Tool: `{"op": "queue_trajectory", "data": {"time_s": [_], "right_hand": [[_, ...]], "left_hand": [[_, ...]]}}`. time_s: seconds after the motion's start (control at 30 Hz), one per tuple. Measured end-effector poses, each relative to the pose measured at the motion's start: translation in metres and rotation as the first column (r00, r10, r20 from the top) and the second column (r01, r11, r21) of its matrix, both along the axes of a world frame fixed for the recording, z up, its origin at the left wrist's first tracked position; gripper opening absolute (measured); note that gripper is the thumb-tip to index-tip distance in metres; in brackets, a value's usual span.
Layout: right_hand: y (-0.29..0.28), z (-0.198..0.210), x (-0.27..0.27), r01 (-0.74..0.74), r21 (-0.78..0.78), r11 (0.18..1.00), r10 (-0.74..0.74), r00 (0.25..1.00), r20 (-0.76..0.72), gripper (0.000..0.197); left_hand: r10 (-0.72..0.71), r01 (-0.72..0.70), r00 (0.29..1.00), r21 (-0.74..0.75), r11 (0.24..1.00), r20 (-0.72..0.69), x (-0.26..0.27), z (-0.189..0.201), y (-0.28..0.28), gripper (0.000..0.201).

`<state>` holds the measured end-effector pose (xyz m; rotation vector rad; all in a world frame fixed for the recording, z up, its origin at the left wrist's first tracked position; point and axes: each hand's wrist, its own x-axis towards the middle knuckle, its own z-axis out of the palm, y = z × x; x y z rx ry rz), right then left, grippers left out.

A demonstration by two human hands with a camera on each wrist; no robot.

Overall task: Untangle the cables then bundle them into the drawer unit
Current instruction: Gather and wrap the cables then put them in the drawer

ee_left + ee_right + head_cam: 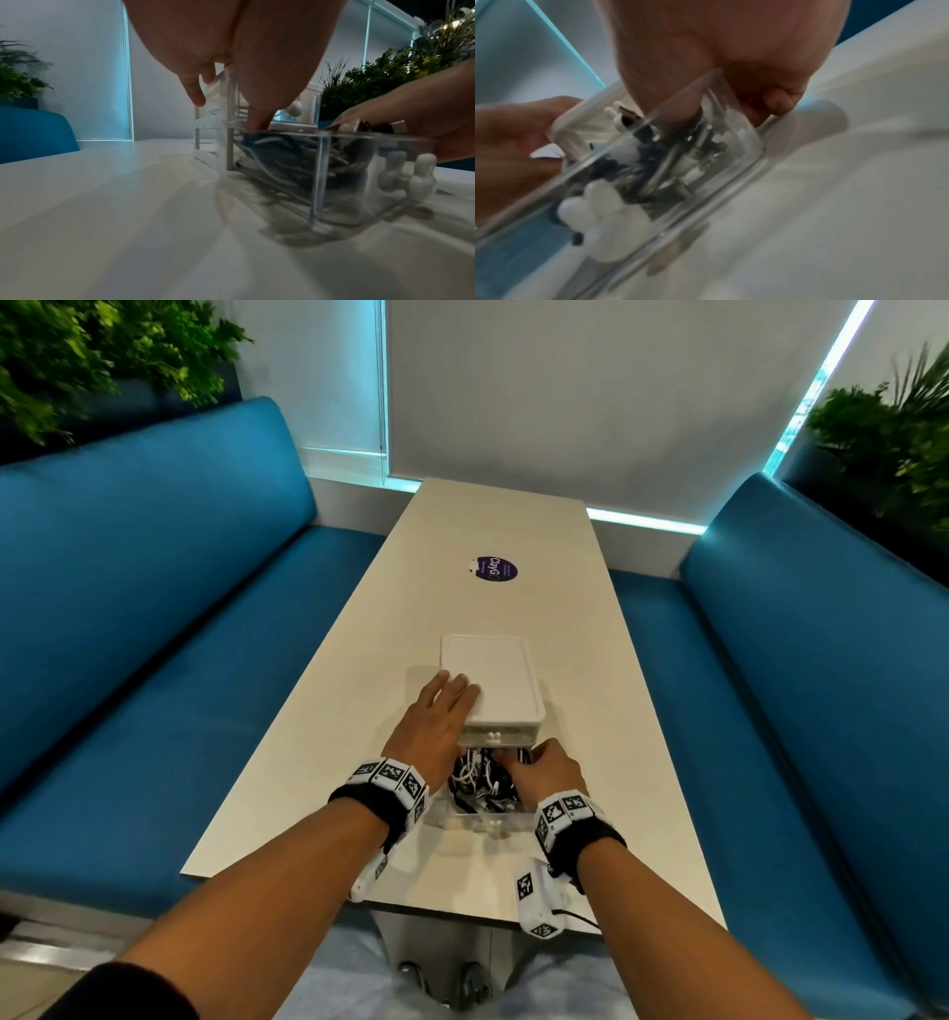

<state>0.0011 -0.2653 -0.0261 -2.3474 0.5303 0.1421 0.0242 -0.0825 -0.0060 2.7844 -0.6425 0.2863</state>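
The drawer unit, white-topped with clear walls, stands mid-table. Its lower clear drawer is pulled out toward me, and a tangle of black and white cables fills it. My left hand lies flat on the unit's near left corner with straight fingers; in the left wrist view its thumb reaches down to the drawer's rim. My right hand is in the drawer, fingers curled into the cables. Plug ends show between its fingers. Two white knobs sit on the drawer front.
The long white table carries a round purple sticker beyond the unit. Blue benches run along both sides, with plants behind them. The table's near edge lies just under my wrists.
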Motion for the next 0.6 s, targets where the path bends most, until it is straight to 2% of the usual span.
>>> {"op": "queue_trajectory", "data": {"time_s": [0.13, 0.23, 0.33, 0.47, 0.6], "right_hand": [[-0.007, -0.002, 0.002, -0.094, -0.020, 0.995, 0.094, 0.996, 0.002, 0.063], [-0.012, -0.001, -0.001, -0.189, 0.031, 0.981, 0.189, 0.982, 0.009, 0.061], [-0.024, -0.004, -0.002, -0.230, 0.143, 0.963, 0.236, 0.971, -0.027, 0.077], [-0.037, -0.014, 0.001, -0.338, 0.142, 0.930, 0.356, 0.927, -0.121, 0.096], [-0.027, -0.003, -0.006, -0.274, 0.150, 0.950, 0.293, 0.948, -0.125, 0.106]], "left_hand": [[-0.040, 0.040, 0.999, -0.004, 0.999, -0.031, -0.002, 0.001, 0.004, 0.082], [-0.043, 0.044, 0.996, 0.012, 0.999, -0.078, -0.002, 0.006, 0.006, 0.091], [-0.034, 0.035, 0.994, 0.013, 0.999, -0.105, -0.003, 0.007, 0.005, 0.098], [-0.018, 0.020, 0.997, 0.033, 0.999, -0.073, -0.002, 0.004, 0.005, 0.102], [-0.033, 0.034, 0.998, 0.023, 0.999, -0.051, -0.004, 0.001, 0.005, 0.100]]}}
